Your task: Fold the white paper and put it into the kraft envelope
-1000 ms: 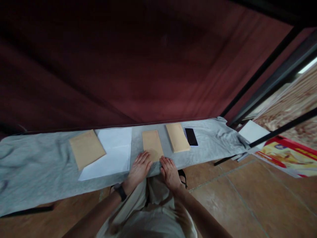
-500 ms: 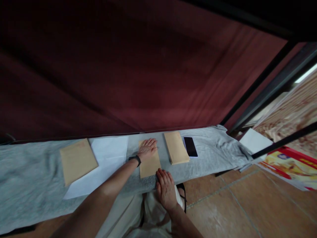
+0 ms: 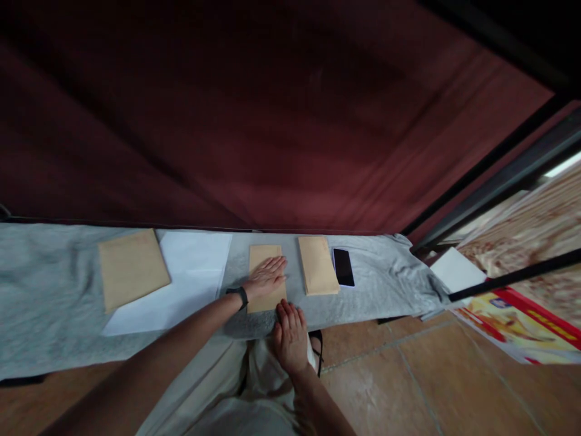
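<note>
You seemingly smooth the tan rectangular paper envelope (image 3: 271, 301), left hand (image 3: 265, 278) flat, right hand (image 3: 291, 336) loose, neither grasping; next, press evenly.

My feed came through dim, the dark red fabric (image 3: 281, 181) nearly black along the top. A strip of light (image 3: 563, 165) shone brightest at the far right, and soft shadow darkened the grey blanket (image 3: 385, 278) below the left hand (image 3: 264, 277). The brown envelope (image 3: 269, 302) looked slightly soft, while wide-angle stretch distorted the red-and-yellow printed panel (image 3: 526, 327) near the right edge.
</note>
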